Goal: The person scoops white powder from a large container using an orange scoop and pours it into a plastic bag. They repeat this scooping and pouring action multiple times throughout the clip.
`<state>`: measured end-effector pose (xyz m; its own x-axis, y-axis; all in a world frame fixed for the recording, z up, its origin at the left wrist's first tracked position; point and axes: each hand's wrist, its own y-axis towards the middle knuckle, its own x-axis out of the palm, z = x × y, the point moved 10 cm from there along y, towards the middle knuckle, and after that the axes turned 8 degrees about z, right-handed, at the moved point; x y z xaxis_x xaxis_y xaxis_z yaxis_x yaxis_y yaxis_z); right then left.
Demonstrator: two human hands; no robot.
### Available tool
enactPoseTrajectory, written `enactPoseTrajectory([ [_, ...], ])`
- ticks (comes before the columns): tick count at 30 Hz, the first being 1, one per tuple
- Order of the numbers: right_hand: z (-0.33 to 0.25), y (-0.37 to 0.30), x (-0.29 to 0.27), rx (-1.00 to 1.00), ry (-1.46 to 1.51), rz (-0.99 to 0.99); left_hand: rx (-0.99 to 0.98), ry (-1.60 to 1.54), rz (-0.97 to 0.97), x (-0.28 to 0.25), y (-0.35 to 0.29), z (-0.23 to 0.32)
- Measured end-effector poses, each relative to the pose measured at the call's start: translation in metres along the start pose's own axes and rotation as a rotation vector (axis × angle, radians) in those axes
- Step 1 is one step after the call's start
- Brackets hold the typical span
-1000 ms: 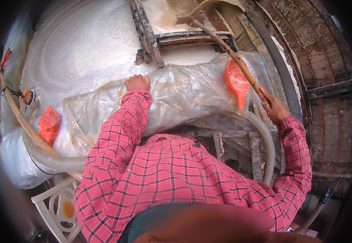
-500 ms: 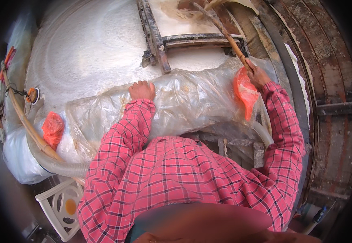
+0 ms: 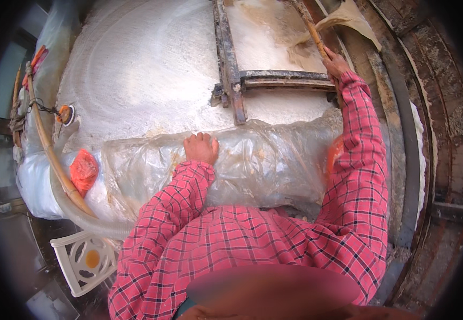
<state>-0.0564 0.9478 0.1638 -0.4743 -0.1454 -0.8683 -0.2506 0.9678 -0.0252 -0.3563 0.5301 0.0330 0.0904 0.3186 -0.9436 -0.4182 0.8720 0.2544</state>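
Observation:
My left hand (image 3: pixel 201 148) rests flat, fingers curled, on the top of a long clear plastic-wrapped bundle (image 3: pixel 253 162) lying across a white grainy surface (image 3: pixel 141 80). My right hand (image 3: pixel 336 62) reaches far forward and grips a thin wooden stick (image 3: pixel 311 29) that leans over a rusty metal frame (image 3: pixel 231 74). Beyond the stick lies wet, brownish grainy material (image 3: pixel 274 32). Both arms wear red checked sleeves. An orange piece (image 3: pixel 334 154) shows at the bundle's right end, partly hidden by my right sleeve.
An orange bag (image 3: pixel 84 172) sits at the bundle's left end beside a grey hose (image 3: pixel 82 216) and a bamboo pole (image 3: pixel 47 144). A white plastic chair (image 3: pixel 85 258) stands at lower left. Weathered wooden planks (image 3: pixel 434 106) curve along the right.
My right hand has slid forward along the stick, away from the bundle's right end to above the metal frame. My left hand stays on the plastic bundle.

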Motion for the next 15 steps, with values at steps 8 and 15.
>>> enactPoseTrajectory([
  [8,0.001,0.047,0.08,-0.076,-0.201,0.125,0.018,-0.049,0.045,-0.004,0.006,0.016],
  [15,0.0,-0.135,0.027,-0.016,-0.102,-0.065,-0.021,0.03,-0.041,-0.017,0.008,0.001],
])
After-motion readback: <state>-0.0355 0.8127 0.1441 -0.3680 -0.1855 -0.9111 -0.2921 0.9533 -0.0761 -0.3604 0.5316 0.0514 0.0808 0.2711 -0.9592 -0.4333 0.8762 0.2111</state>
